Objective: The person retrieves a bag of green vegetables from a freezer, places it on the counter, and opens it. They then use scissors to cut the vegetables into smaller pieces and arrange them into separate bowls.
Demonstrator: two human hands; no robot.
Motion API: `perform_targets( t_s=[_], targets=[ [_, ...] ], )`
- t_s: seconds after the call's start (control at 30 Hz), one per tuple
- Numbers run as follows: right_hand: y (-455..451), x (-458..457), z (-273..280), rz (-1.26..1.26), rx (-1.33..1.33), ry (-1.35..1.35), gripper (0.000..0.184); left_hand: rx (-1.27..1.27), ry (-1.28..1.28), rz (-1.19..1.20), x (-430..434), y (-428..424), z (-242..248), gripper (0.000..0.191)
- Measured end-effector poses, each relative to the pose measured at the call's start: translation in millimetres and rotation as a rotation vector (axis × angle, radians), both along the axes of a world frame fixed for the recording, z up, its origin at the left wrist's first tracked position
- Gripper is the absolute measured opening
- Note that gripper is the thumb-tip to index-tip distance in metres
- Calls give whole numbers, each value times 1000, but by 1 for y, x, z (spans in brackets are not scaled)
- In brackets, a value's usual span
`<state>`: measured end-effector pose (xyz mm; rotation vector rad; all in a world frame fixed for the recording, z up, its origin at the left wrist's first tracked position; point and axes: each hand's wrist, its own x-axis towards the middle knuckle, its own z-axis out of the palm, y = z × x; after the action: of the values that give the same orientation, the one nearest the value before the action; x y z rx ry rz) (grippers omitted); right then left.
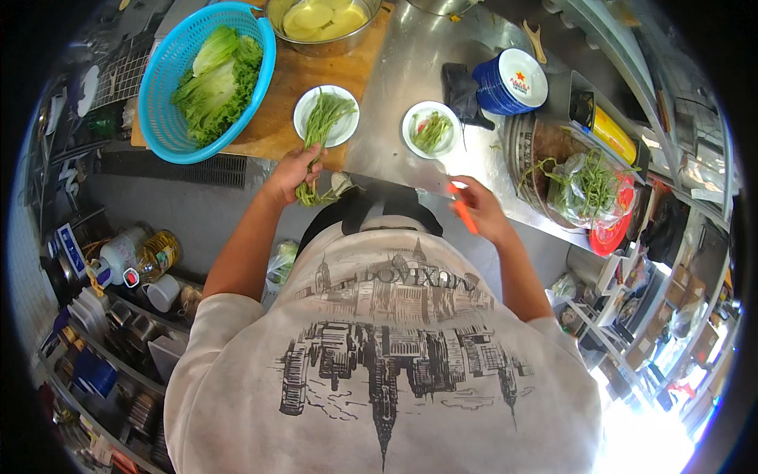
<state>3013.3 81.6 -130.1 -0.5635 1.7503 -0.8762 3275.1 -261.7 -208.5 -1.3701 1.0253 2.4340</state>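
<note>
My left hand (pixel 299 172) grips a bunch of long green vegetable stems (pixel 327 112). The bunch's upper end reaches over a white bowl (pixel 350 133) at the front of the wooden board, and its lower end hangs past the board's edge. In my right hand (pixel 487 212) is a tool with an orange handle (pixel 466 217), held in front of the steel table's edge; its working end is blurred. A second white bowl (pixel 407 139) on the steel holds a small heap of cut green stems (pixel 431 133).
Left on the wooden board (pixel 302 74) stands a blue plastic basket (pixel 155 121) of lettuce (pixel 222 89). Behind is a metal bowl of yellow slices (pixel 323 18). A stack of blue-sided bowls (pixel 494 89) tilts beside a black cloth (pixel 459 89). More stems (pixel 592 186) lie in a plastic bag at right.
</note>
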Motion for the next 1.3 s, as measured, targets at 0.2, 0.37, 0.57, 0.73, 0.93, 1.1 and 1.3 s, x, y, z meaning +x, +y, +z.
perform_targets(
  t_s=[0.2, 0.37, 0.57, 0.73, 0.93, 1.1, 1.3],
  targets=[
    [-136, 38, -51, 295, -139, -341, 65, 9, 16, -8, -5, -6, 9, 28],
    [-192, 47, -52, 413, 111, -489, 60, 110, 123, -23, 0, -15, 11, 26],
    [-213, 56, -48, 292, -23, -612, 41, 42, 132, -89, 4, -23, 0, 24],
    [-221, 55, -50, 243, 114, -695, 39, -1, 144, -202, -4, -37, -2, 24],
    [-227, 56, -52, 237, 86, -712, 50, 77, 202, -169, 0, -43, 6, 25],
    [-229, 53, -60, 286, 72, -649, 54, 151, 203, -110, 4, -45, 7, 25],
    [-232, 49, -56, 283, 135, -692, 54, 138, 265, -153, 0, -46, 14, 27]
  ],
)
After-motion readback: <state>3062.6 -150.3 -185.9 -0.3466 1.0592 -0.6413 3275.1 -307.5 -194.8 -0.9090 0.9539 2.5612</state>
